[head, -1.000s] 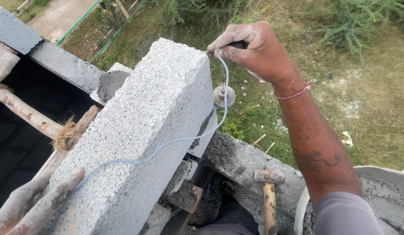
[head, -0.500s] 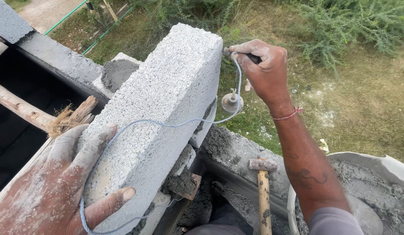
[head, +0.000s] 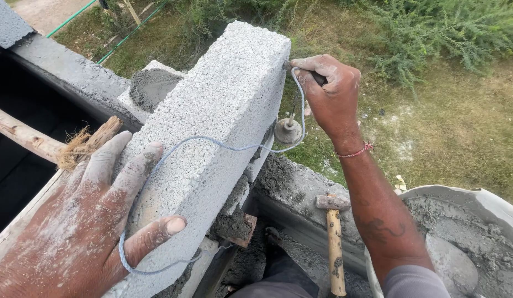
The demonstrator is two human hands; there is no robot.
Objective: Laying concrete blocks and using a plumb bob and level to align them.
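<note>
A grey concrete block point(head: 212, 138) stands on edge on top of a wall. My left hand point(head: 96, 221), dusted with cement, lies flat on the block's near end with its fingers spread, and a blue string point(head: 212, 144) loops under the thumb. My right hand point(head: 331, 94) is closed on the string's holder against the block's far top corner. A metal plumb bob point(head: 288, 131) hangs from it beside the block's outer face.
A hammer with a wooden handle point(head: 334, 237) lies on the mortared wall top point(head: 295, 187). A pan of wet mortar point(head: 461, 243) sits at the lower right. Wooden poles point(head: 41, 140) cross the dark opening on the left. Grass lies far below.
My left hand has come up onto the block's near end and settled flat. My right hand has moved in against the block's far corner, bringing the plumb bob close to its face.
</note>
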